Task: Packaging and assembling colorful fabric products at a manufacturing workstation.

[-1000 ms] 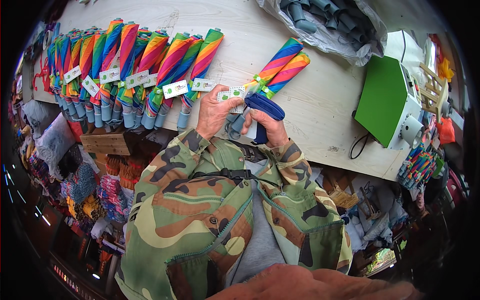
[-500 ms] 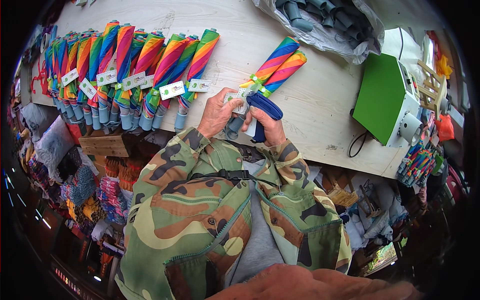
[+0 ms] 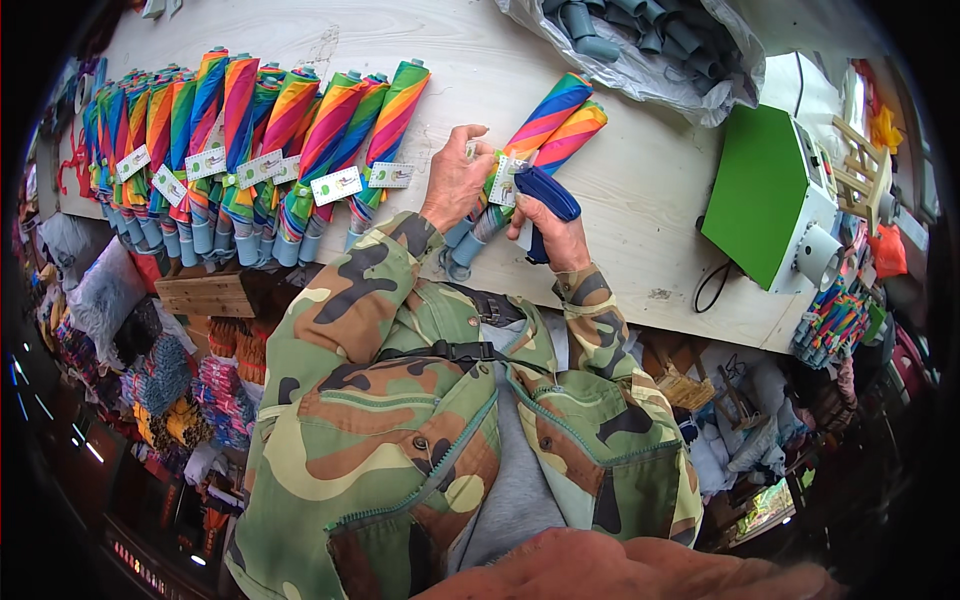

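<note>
Two folded rainbow umbrellas (image 3: pixel 550 108) lie side by side on the pale table in front of me, their grey handles (image 3: pixel 467 245) toward my body. A white card tag (image 3: pixel 506 181) rests on the left one. My right hand (image 3: pixel 556 232) is wrapped round a dark blue tagging gun (image 3: pixel 549 192), whose front end is close to the tag. Just left of the tag, my left hand (image 3: pixel 460 178) is raised with its fingers apart and bent, holding nothing that I can see. The gun and right hand cover part of the umbrellas.
A row of tagged folded rainbow umbrellas (image 3: pixel 328 130) lies along the left. At the back, a plastic bag (image 3: pixel 735 85) holds grey tube-like pieces (image 3: pixel 590 40). A green and white machine (image 3: pixel 755 195) with a dark cable stands at the right. Bundled goods (image 3: pixel 165 375) are below the table's left edge.
My left hand has let go of the tag and moved up, its fingers opening. My right hand has shifted slightly right with the tagging gun. The tag now lies against the umbrella.
</note>
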{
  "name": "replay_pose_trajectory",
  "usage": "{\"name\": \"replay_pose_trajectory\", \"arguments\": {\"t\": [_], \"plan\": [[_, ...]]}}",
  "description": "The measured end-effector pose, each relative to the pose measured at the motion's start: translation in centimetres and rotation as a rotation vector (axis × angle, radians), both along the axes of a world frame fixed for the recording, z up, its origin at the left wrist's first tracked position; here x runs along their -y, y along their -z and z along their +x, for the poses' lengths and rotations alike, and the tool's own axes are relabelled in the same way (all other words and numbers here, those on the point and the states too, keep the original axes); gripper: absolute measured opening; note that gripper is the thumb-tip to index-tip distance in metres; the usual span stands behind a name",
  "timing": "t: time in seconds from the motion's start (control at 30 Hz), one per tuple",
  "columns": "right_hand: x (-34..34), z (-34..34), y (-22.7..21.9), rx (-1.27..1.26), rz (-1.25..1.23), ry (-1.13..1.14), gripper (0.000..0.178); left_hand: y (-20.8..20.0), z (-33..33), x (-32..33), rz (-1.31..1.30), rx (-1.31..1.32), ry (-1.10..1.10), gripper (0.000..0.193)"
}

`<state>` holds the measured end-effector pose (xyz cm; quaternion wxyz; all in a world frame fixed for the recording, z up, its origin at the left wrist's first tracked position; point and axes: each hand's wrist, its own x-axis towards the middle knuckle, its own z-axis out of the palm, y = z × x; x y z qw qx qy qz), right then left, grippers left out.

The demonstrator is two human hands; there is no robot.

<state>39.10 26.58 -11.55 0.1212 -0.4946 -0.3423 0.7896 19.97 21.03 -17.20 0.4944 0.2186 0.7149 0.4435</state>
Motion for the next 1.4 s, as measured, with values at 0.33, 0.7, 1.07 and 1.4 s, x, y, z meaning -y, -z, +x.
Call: {"name": "replay_pose_trajectory", "arguments": {"t": [0.33,0.7,1.07,1.4], "plan": [[0.2,-1.5,-0.3,0.051,0.022,-0.005,0.042,-1.3,0.3,-0.4,-0.016,-0.068,-0.021,0.035],[1.7,-3.7,-1.6,0.11,0.01,0.047,0.053,-3.3,1.2,1.0,-0.042,-0.076,-0.128,0.025],[3.8,-1.7,-2.8,0.034,-0.113,-0.033,0.051,-3.1,-3.8,7.7,-0.071,-0.486,-0.233,0.02],[3.9,-1.9,-2.5,-0.064,-0.047,-0.056,0.039,-1.4,-5.9,10.1,-0.083,-0.621,-0.22,0.019]]}}
